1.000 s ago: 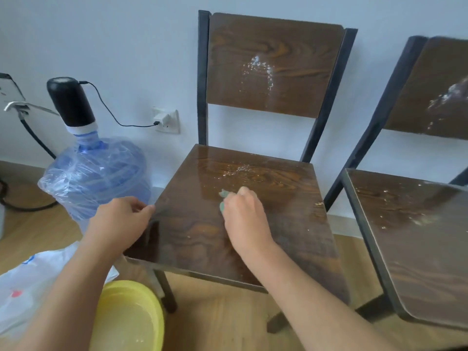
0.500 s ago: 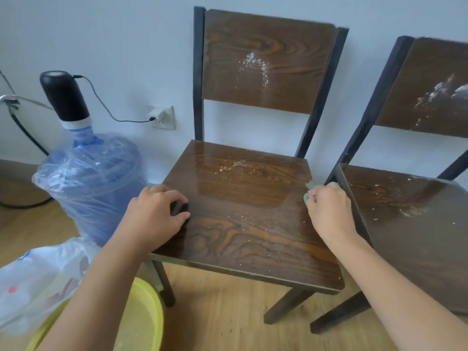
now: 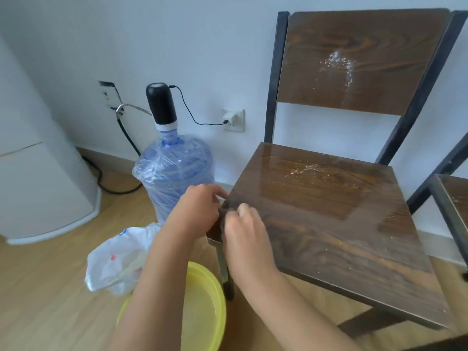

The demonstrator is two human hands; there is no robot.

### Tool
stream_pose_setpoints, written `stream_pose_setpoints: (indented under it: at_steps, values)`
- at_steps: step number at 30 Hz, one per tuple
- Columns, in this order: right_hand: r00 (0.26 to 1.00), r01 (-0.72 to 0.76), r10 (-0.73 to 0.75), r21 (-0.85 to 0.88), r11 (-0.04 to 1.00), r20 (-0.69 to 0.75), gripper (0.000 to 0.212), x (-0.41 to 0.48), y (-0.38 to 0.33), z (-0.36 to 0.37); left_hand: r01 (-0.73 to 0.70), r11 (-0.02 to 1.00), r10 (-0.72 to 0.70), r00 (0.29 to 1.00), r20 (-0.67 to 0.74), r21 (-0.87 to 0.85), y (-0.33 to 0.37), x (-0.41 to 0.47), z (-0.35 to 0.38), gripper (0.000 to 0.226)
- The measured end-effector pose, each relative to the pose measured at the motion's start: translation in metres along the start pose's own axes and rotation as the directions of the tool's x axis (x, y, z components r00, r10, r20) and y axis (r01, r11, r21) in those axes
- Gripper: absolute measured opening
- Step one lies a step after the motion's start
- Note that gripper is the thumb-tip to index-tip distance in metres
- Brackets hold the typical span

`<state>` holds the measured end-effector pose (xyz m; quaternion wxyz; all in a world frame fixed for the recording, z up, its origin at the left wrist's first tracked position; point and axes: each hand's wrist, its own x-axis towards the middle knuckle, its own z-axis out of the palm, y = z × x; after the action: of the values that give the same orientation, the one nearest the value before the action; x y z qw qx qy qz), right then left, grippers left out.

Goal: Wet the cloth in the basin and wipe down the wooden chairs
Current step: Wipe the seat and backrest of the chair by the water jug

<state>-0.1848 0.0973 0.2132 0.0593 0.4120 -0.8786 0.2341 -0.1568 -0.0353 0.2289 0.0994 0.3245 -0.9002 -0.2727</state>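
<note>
— Head view: cloth not visible; both hands blurred. Grip?
— Cannot tell. Right hand (image 3: 247, 239) curled, left hand (image 3: 196, 211) curled, both at the wooden chair (image 3: 329, 211) seat's front-left corner.
— Surroundings?
— Seat wet, speckled. Yellow basin (image 3: 207, 307) on wood floor (image 3: 50, 287), partly behind the forearms.

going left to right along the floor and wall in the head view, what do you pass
White appliance → plastic bag → water jug → wall outlet → wooden chair → second chair.
</note>
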Motion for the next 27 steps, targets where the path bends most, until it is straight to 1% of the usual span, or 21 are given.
stream_pose_setpoints:
  at_steps: [2, 3, 6, 8, 10, 11, 12, 14, 17, 20, 23, 25, 27]
  values:
    - [0.995, 0.078, -0.078, 0.003, 0.997, 0.054, 0.024, 0.003, -0.019, 0.007, 0.080, 0.997, -0.079, 0.996, -0.046, 0.023, -0.009, -0.001, -0.007, 0.040]
    - [0.995, 0.089, -0.089, -0.002, 0.996, 0.053, 0.025, 0.004, -0.023, 0.006, 0.109, 0.993, -0.107, 0.991, -0.075, 0.035, -0.014, -0.002, -0.011, 0.044]
    - [0.999, 0.035, -0.035, 0.001, 0.999, -0.031, 0.037, 0.000, -0.004, 0.005, 0.137, 0.987, -0.127, 0.986, -0.106, 0.087, -0.020, -0.002, -0.015, 0.048]
    - [0.999, -0.002, 0.000, -0.046, 0.999, -0.050, 0.032, -0.015, 0.026, 0.001, 0.114, 0.990, -0.108, 0.991, -0.078, 0.082, -0.013, -0.004, -0.008, 0.039]
    - [0.997, -0.066, 0.063, -0.105, 0.992, -0.035, 0.026, -0.036, 0.060, -0.014, 0.045, 0.996, -0.040, 0.997, -0.070, 0.073, 0.000, -0.006, 0.002, 0.028]
    - [0.994, -0.111, 0.107, -0.135, 0.985, -0.032, 0.028, -0.048, 0.078, -0.025, 0.002, 0.997, 0.004, 0.997, -0.080, 0.077, 0.007, -0.006, 0.008, 0.026]
    - [0.988, -0.153, 0.151, -0.162, 0.975, -0.027, 0.029, -0.059, 0.094, -0.037, -0.042, 0.996, 0.049, 0.994, -0.094, 0.078, 0.015, -0.007, 0.012, 0.026]
    - [0.972, -0.234, 0.228, -0.210, 0.949, -0.051, 0.022, -0.079, 0.127, -0.061, -0.147, 0.986, 0.154, 0.984, -0.094, 0.076, 0.033, -0.010, 0.020, 0.027]
    - [0.936, -0.353, 0.337, -0.292, 0.889, -0.105, 0.023, -0.101, 0.168, -0.093, -0.301, 0.944, 0.310, 0.950, -0.044, 0.138, 0.061, -0.016, 0.035, 0.028]
    - [0.891, -0.453, 0.436, -0.334, 0.827, -0.131, 0.025, -0.109, 0.198, -0.120, -0.395, 0.903, 0.395, 0.918, 0.031, 0.170, 0.088, -0.023, 0.053, 0.032]
    - [0.866, -0.498, 0.455, -0.284, 0.820, -0.206, 0.024, -0.109, 0.215, -0.129, -0.486, 0.863, 0.475, 0.874, 0.106, 0.136, 0.106, -0.029, 0.068, 0.030]
    - [0.870, -0.482, 0.428, -0.241, 0.842, -0.245, 0.024, -0.102, 0.217, -0.126, -0.549, 0.830, 0.535, 0.834, 0.135, 0.104, 0.111, -0.032, 0.075, 0.027]
    - [0.870, -0.476, 0.422, -0.213, 0.853, -0.254, 0.025, -0.081, 0.223, -0.123, -0.579, 0.809, 0.564, 0.814, 0.140, 0.106, 0.110, -0.033, 0.077, 0.025]
